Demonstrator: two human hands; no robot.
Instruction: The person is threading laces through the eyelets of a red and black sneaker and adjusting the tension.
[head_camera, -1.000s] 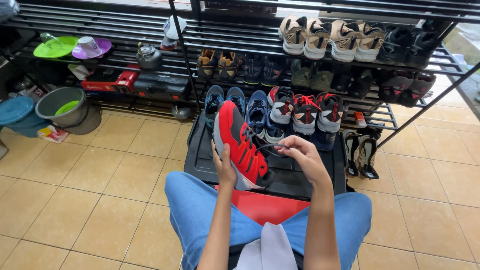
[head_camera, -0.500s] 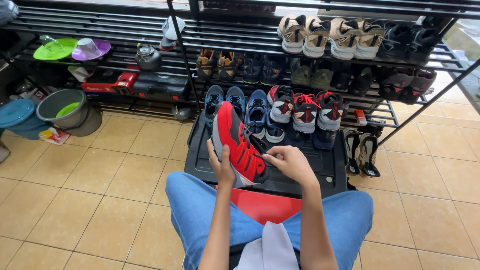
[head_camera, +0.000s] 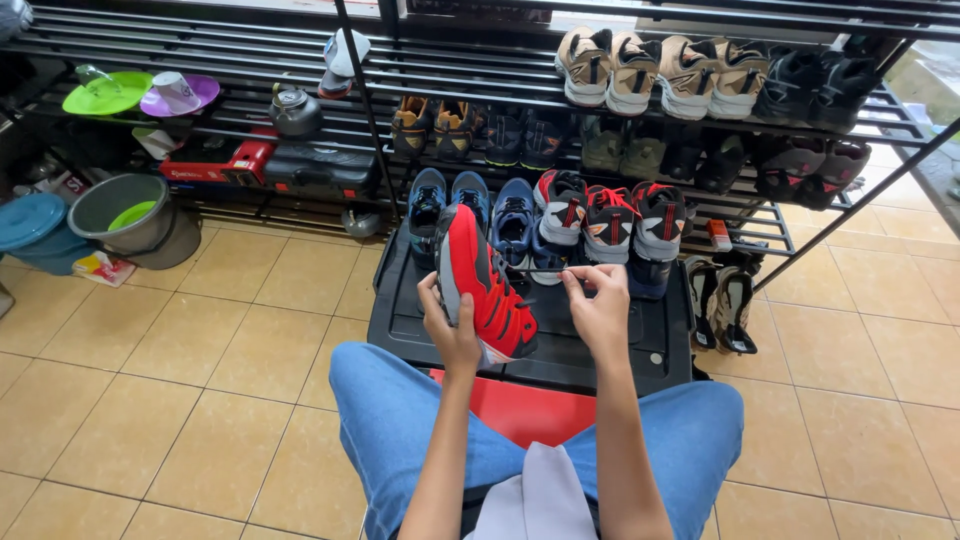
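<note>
Head view, looking down past the knees: left hand (head_camera: 452, 335) wraps the heel end of a red sneaker (head_camera: 483, 283), toe tilted up and away, sole toward the left. That grip is closed on the shoe, propping it so the lacing side faces the other hand. Right hand (head_camera: 600, 310) sits just beside the shoe's tongue, fingers pinched on a thin dark lace (head_camera: 540, 270) drawn out taut between shoe and fingertips; grip narrow, holding the lace only. Shoe hangs over a black plastic box lid (head_camera: 420, 320), which serves as worktop in front of the jeans-clad legs; whether the heel rests on the lid I cannot tell. Behind it a black metal shoe rack (head_camera: 760, 215) carries rows of sneakers. Off to the left on the tiled floor (head_camera: 200, 350): a grey bucket (head_camera: 125, 215).
</note>
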